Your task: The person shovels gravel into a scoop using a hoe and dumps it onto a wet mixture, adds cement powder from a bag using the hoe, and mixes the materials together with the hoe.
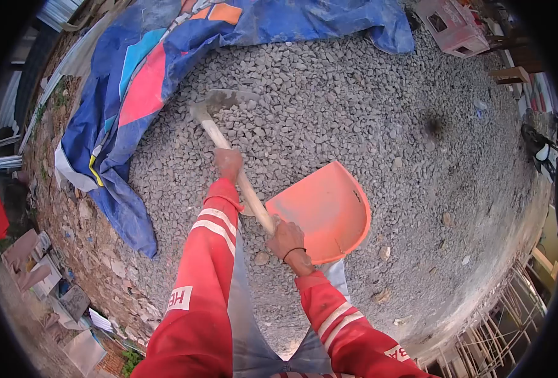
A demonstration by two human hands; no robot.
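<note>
Both my hands are wrapped round the wooden handle of a hoe (249,191), which slants across the gravel. My left hand (229,164) grips it higher up, close to the metal head. Lower down, my right hand (286,240) holds the handle near its end. The hoe's blade (228,99) rests on the grey gravel (310,107), partly among the stones. Beside my right hand lies an orange plastic scoop (322,211), its inside dusty and bare, with a slot in its raised rim.
A crumpled blue tarp (194,41) covers the gravel's far and left edges. At the far right sits a faded pinkish crate (452,26). Broken tiles and boards (65,302) lie at lower left, thin bamboo sticks (493,334) at lower right.
</note>
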